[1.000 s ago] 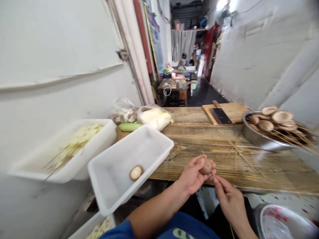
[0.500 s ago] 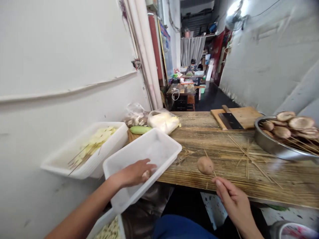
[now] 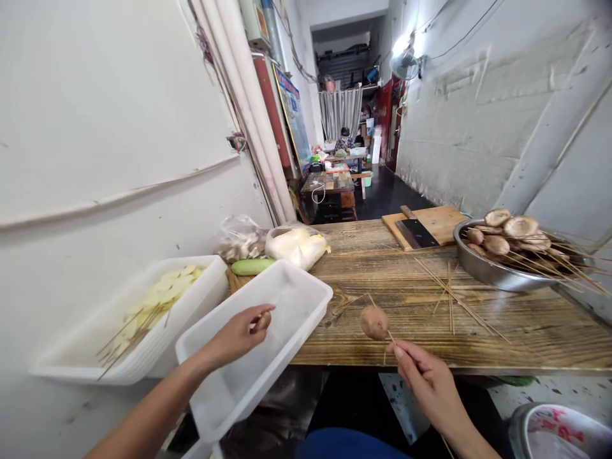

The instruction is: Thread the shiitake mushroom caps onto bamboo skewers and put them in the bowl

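Note:
My right hand [image 3: 423, 376] is closed on a thin wooden skewer [image 3: 391, 335] near the table's front edge. A brown mushroom cap [image 3: 374, 322] is threaded on it, with the skewer's tip poking out beyond. Over the white plastic tray [image 3: 306, 322], my left hand [image 3: 243, 333] has its fingers curled around a small brown mushroom [image 3: 262, 321], mostly covered by the fingers. At the right, a steel bowl [image 3: 497, 275] is heaped with skewered mushroom caps [image 3: 520, 228]. Several loose skewers [image 3: 461, 298] lie crossed on the wooden table [image 3: 344, 347].
Left stands a stack of white trays [image 3: 62, 366] with pale yellow slices and skewers. Behind my tray are a green gourd [image 3: 251, 266] and plastic bags [image 3: 296, 245]. A cleaver [image 3: 415, 233] rests on a cutting board [image 3: 447, 223]. Farther back sits another person [image 3: 344, 141].
My left hand has lifted from the tray's bottom with the small mushroom in its fingers. My right hand still holds the skewered cap. The camera view has turned a little to the right.

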`<state>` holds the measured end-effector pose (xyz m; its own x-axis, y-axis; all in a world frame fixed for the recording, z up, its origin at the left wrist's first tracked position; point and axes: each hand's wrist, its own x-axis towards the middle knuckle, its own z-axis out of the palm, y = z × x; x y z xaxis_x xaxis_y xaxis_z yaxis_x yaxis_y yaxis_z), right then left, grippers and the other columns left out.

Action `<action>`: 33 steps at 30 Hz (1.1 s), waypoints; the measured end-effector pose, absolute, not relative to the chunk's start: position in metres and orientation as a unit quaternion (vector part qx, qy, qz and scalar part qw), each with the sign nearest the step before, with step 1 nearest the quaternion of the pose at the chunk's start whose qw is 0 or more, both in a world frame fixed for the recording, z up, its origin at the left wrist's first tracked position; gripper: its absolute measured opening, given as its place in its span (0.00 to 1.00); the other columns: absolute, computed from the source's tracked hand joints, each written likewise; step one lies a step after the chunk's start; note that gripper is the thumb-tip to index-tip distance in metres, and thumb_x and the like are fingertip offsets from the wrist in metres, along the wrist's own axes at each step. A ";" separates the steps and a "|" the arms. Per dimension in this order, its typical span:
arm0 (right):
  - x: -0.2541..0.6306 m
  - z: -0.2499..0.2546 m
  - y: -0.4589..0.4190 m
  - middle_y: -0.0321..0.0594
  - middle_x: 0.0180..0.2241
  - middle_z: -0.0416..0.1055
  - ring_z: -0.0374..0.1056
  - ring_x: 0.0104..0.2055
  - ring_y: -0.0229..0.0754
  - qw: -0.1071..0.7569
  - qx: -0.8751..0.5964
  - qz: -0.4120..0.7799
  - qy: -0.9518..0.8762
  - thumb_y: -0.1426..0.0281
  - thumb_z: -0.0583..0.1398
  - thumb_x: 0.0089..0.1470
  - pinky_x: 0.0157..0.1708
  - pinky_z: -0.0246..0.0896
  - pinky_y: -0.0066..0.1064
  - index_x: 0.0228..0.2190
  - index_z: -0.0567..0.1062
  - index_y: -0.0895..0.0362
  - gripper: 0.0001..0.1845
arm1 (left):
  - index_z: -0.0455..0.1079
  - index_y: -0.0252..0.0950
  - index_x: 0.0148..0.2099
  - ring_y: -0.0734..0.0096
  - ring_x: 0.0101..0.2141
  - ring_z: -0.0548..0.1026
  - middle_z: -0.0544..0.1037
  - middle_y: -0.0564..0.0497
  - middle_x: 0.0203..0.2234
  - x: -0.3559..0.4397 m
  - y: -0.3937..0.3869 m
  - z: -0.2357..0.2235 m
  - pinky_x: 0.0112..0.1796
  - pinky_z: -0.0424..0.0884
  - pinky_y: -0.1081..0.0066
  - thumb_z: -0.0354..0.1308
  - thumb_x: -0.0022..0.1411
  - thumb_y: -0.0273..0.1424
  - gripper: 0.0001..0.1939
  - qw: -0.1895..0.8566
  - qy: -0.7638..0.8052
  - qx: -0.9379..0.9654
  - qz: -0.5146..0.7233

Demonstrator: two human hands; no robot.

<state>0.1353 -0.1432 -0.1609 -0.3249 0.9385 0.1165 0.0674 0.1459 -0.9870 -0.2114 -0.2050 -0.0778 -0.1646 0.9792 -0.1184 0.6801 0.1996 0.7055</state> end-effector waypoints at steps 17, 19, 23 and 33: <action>0.174 -0.148 -0.159 0.27 0.17 0.47 0.44 0.18 0.31 0.386 -0.365 0.589 -0.609 0.57 0.53 0.59 0.18 0.38 0.24 0.34 0.71 0.59 0.18 | 0.69 0.36 0.54 0.70 0.32 0.70 0.75 0.45 0.38 -0.017 -0.150 -0.102 0.33 0.66 0.71 0.61 0.53 0.44 0.28 0.632 0.478 0.420 0.442; 0.177 -0.148 -0.160 0.27 0.17 0.47 0.44 0.19 0.32 0.380 -0.364 0.574 -0.627 0.58 0.52 0.60 0.18 0.38 0.24 0.34 0.71 0.58 0.17 | 0.65 0.39 0.58 0.72 0.29 0.69 0.74 0.46 0.38 -0.021 -0.148 -0.101 0.30 0.67 0.72 0.59 0.55 0.43 0.29 0.652 0.450 0.447 0.416; 0.183 -0.146 -0.161 0.28 0.18 0.48 0.46 0.20 0.33 0.350 -0.354 0.543 -0.676 0.60 0.50 0.62 0.20 0.42 0.25 0.34 0.71 0.58 0.16 | 0.65 0.37 0.58 0.72 0.28 0.70 0.74 0.45 0.35 -0.033 -0.149 -0.099 0.27 0.67 0.72 0.58 0.56 0.43 0.29 0.675 0.421 0.498 0.346; 0.180 -0.125 -0.173 0.30 0.21 0.55 0.52 0.22 0.34 0.329 -0.356 0.458 -0.746 0.65 0.48 0.63 0.23 0.47 0.26 0.31 0.70 0.56 0.15 | 0.64 0.42 0.58 0.74 0.31 0.68 0.73 0.47 0.41 -0.040 -0.163 -0.088 0.31 0.66 0.74 0.60 0.55 0.38 0.28 0.622 0.461 0.541 0.328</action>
<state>0.1796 -0.1727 -0.1245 -0.5302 0.8319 0.1638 0.2306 0.3275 -0.9163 -0.0398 -0.1628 -0.0876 0.3604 0.9068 -0.2187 0.0912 0.1991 0.9757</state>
